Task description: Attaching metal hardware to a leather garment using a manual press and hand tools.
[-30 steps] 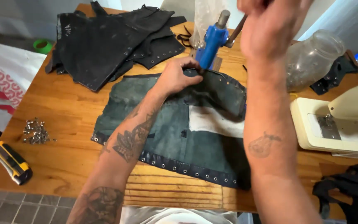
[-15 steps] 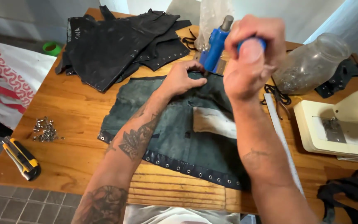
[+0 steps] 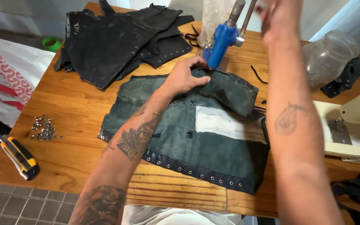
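Left hand [image 3: 186,77] pressed flat on the folded far edge of a dark teal garment panel [image 3: 176,133], fingers curled over the cloth and pinching the fold right at the base of a blue hand press [image 3: 221,43]

Right hand [image 3: 278,16] raised near the far edge of the tabletop [image 3: 76,112], blurred, up by the press's metal lever [image 3: 246,18]; closed around the lever or merely beside it, impossible to tell

Garment panel spread across the middle of the tabletop, lower hem lined with a row of metal eyelets [image 3: 207,177] and lying close to the near edge; white patch [image 3: 219,123] showing on its right half

Blue press upright just past the panel's far edge, near the middle of the table's far side

Heap of black eyeletted pieces [image 3: 117,35] at the far left corner

Small pile of loose metal eyelets [image 3: 43,128] near the left edge, and a yellow and black utility knife [image 3: 19,157] at the near left corner

Clear plastic jar [image 3: 330,58] lying towards the far right corner, cream sewing machine [image 3: 351,129] along the right edge
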